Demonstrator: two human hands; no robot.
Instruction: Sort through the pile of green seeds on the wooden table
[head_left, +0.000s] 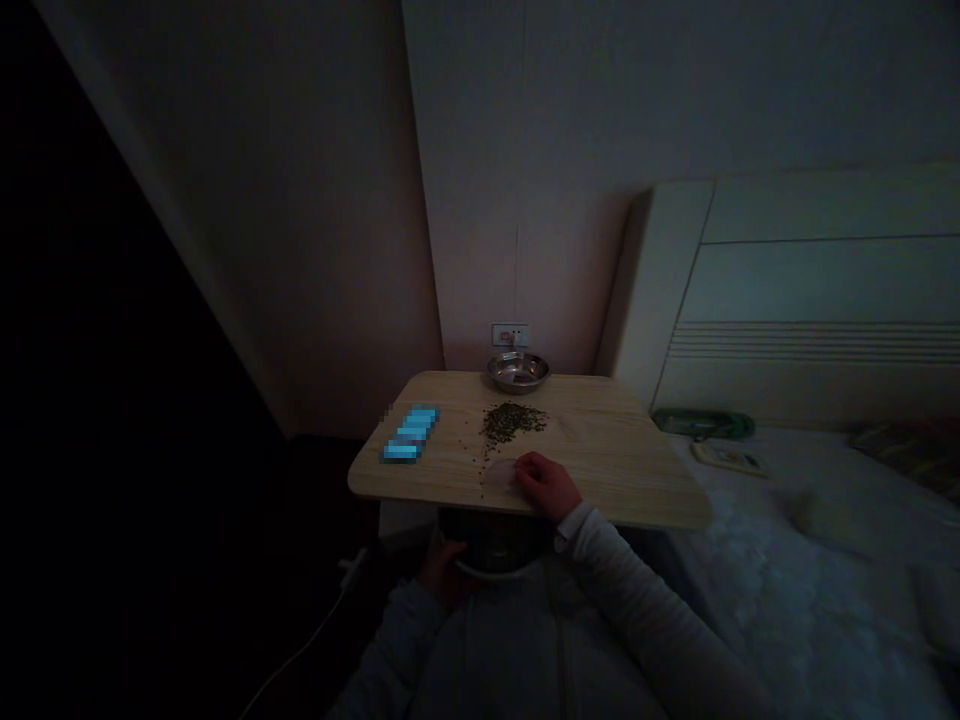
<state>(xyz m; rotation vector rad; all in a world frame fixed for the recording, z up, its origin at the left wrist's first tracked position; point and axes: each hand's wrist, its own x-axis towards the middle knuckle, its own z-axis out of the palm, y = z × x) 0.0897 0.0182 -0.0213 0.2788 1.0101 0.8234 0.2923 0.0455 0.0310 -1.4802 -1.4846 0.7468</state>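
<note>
Grains (512,422) | on tabletop (619,465) | beyond right hand (547,486), slightly left

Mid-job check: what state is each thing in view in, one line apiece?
Right hand: curled beside the clear piece; grip unclear.
Clear piece: thin, see-through.
Left hand: at the lower container's side.
Lower container: partly hidden, contents unclear.
Green grains: loose, scattered.
Steel bowl: upright, uncovered.
Phone-like device: lit, blurred.
Green bottle: lying down.
Remote-like device: lying flat.
</note>
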